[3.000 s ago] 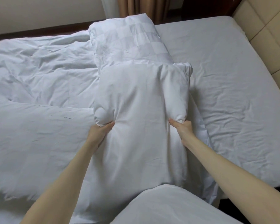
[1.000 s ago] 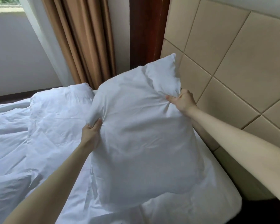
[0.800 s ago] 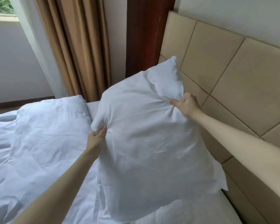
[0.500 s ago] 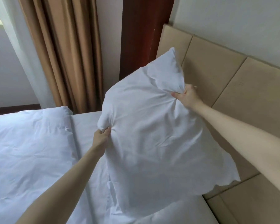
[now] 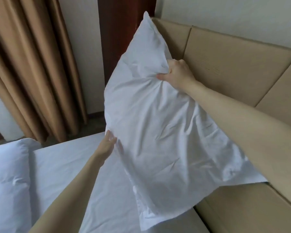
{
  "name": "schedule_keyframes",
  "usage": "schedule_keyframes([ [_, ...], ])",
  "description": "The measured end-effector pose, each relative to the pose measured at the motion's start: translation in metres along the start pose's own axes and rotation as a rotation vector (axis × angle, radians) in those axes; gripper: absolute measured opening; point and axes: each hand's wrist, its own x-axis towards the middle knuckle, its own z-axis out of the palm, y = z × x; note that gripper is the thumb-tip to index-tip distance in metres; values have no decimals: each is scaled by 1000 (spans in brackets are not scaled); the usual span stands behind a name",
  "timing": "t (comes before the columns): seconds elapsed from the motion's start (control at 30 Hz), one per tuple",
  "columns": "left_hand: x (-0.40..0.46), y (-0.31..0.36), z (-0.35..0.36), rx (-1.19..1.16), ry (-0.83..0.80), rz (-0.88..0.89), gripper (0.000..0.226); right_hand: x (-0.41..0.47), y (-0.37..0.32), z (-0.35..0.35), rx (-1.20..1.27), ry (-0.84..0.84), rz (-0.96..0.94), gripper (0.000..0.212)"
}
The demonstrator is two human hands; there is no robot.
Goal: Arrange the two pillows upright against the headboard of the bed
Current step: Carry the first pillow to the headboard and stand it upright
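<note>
A white pillow [image 5: 158,125] hangs tilted in the air, just in front of the tan padded headboard [image 5: 233,68]. My right hand [image 5: 176,73] is shut on a bunch of its cover near the top corner. My left hand [image 5: 107,145] lies with fingers apart against the pillow's lower left edge, touching it without gripping. The pillow's bottom corner hangs near the white bed sheet [image 5: 65,165]. The second pillow is not in view.
A crumpled white duvet [image 5: 8,179] lies at the lower left of the bed. Tan curtains [image 5: 35,68] and a dark wooden post [image 5: 123,31] stand behind the bed's far edge. A pale wall rises above the headboard.
The pillow has been raised higher and closer to the headboard. My left hand has let go of its edge and now rests open against it. My view has turned further right.
</note>
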Motion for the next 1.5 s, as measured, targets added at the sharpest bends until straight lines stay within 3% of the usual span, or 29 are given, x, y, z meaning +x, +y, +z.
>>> schedule_keyframes([
  [0.13,8,-45,8,117,58,-193,60,-9,28,72,-138,-282,75,71],
  [0.2,4,-67,9,120,108,-230,59,-37,47,111,-210,-523,224,101],
  [0.3,3,-86,3,104,178,-246,56,-78,72,151,-307,-714,332,118],
  [0.4,3,-92,-1,95,237,-232,50,-99,79,173,-529,-655,277,119],
  [0.5,-4,-92,-1,89,246,-205,44,-100,82,175,-578,-484,423,118],
  [0.57,-11,-93,-1,79,251,-195,41,-99,83,173,-574,-460,447,105],
  [0.67,-23,-90,2,61,263,-193,37,-100,78,166,-575,-452,218,60],
  [0.77,-31,-79,4,92,236,-164,36,-86,72,136,-527,-262,60,54],
  [0.87,-34,-64,4,111,220,-132,36,-80,66,103,-445,-12,39,49],
  [0.93,-39,-57,3,126,216,-109,35,-99,69,94,-459,60,30,46],
  [1.0,-44,-53,2,153,212,-100,36,-125,75,94,-497,-55,94,48],
  [1.03,-49,-52,3,166,211,-106,36,-138,78,96,-513,-198,165,54],
  [1.13,-57,-47,6,196,225,-111,35,-155,85,98,-419,-579,419,95],
  [1.23,-67,-41,11,210,217,-111,36,-160,86,96,-289,-597,490,115],
  [1.33,-75,-37,13,215,203,-103,36,-165,90,92,-276,-566,526,111],
  [1.43,-80,-32,15,220,165,-110,35,-173,92,88,-320,-664,537,105],
  [1.5,-84,-28,17,244,137,-114,35,-177,87,87,-343,-729,516,90],
])
